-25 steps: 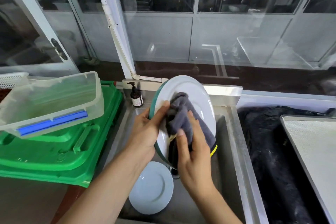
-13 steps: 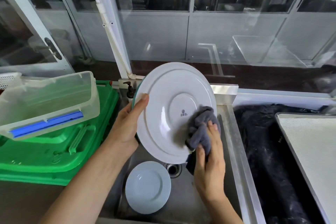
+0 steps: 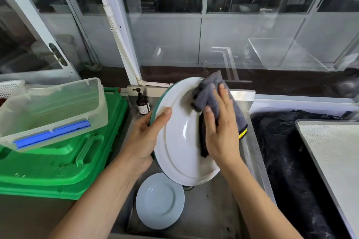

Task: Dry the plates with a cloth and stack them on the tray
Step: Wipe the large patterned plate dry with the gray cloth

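Far left edge: white mesh basket, cut off by the frame. Clear plastic tub with a blue latch sits tilted on stacked green crates; nothing visible in the tub. Upper centre-left: dark pump bottle on the sink ledge, label too small to read. Centre: left hand grips the left rim of the large white plate, thumb over its face, the other fingers hidden behind it. Plate is held tilted above the steel sink; green edge shows at its back. Right hand presses the grey cloth flat against the plate's upper right, fingers nearly straight; the cloth has a yellow trim edge. Lower centre: small pale blue plate lies in the sink, drain mostly hidden by the big plate. Right: black sheet, then a metal tray, cut off at the right edge.
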Motion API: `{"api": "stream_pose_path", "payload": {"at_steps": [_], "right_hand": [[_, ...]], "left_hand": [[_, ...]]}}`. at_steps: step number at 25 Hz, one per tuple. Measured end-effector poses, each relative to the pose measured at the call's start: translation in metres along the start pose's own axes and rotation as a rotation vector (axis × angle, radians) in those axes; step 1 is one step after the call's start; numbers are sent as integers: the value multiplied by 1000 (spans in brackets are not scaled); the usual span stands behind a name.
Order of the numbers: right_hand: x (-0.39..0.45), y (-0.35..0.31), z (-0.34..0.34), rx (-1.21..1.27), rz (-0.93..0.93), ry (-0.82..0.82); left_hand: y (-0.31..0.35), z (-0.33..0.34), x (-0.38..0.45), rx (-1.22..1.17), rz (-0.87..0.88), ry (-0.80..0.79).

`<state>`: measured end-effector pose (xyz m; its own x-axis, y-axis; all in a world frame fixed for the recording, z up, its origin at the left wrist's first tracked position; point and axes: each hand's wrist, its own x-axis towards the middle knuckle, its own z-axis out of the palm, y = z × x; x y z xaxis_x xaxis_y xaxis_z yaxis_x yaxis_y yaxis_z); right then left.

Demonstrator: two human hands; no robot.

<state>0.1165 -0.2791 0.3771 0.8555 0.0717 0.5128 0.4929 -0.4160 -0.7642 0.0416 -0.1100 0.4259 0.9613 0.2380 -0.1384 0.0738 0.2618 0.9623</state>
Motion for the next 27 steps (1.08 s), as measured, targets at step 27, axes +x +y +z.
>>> {"api": "stream_pose_path", "payload": {"at_steps": [27], "right_hand": [[-110, -11, 7, -79, -278, -302]], "left_hand": [[-4, -5, 8, -116, -59, 136]]}}
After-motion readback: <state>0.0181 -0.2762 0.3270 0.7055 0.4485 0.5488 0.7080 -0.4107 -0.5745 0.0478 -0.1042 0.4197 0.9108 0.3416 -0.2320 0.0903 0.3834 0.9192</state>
